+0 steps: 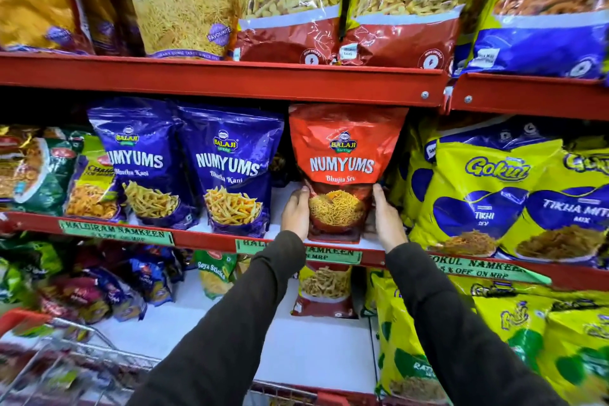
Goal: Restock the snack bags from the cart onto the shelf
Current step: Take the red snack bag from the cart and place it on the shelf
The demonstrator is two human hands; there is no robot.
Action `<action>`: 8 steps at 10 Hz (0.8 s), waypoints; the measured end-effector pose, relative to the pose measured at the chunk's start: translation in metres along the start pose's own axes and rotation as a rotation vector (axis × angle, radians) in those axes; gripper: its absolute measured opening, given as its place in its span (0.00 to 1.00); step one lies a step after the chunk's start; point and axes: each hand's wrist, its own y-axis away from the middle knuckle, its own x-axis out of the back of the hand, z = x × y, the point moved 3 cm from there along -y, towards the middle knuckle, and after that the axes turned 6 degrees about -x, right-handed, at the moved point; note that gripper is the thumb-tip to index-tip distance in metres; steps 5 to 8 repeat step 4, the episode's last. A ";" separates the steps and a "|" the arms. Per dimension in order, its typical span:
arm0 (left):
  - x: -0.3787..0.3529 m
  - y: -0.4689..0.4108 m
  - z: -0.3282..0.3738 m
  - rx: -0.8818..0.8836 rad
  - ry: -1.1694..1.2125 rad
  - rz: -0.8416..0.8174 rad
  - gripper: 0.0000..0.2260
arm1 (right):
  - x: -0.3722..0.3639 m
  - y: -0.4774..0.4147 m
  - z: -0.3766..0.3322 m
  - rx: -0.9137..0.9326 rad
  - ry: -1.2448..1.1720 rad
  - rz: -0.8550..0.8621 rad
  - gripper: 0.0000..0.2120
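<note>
Both hands (342, 217) clasp the red snack bag (342, 168) upright between them

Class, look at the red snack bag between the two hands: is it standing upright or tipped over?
Upright. The red snack bag stands on its base on the shelf, label facing out.

Red bag (342, 171): "BALAJI NUMYUMS Bhujia Sev"; purple bags (230, 171): "NUMYUMS"; yellow bags (487, 194): "Gokul"; shelf tag (117, 233): "HALDIRAM NAMKEEN".
</note>
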 end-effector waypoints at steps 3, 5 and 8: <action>0.008 0.027 0.006 -0.051 -0.161 -0.024 0.21 | 0.004 0.037 -0.002 0.078 0.081 -0.035 0.31; 0.015 0.043 0.013 -0.170 -0.212 0.033 0.20 | 0.011 0.036 0.005 0.048 0.050 -0.047 0.34; 0.015 0.043 0.013 -0.170 -0.212 0.033 0.20 | 0.011 0.036 0.005 0.048 0.050 -0.047 0.34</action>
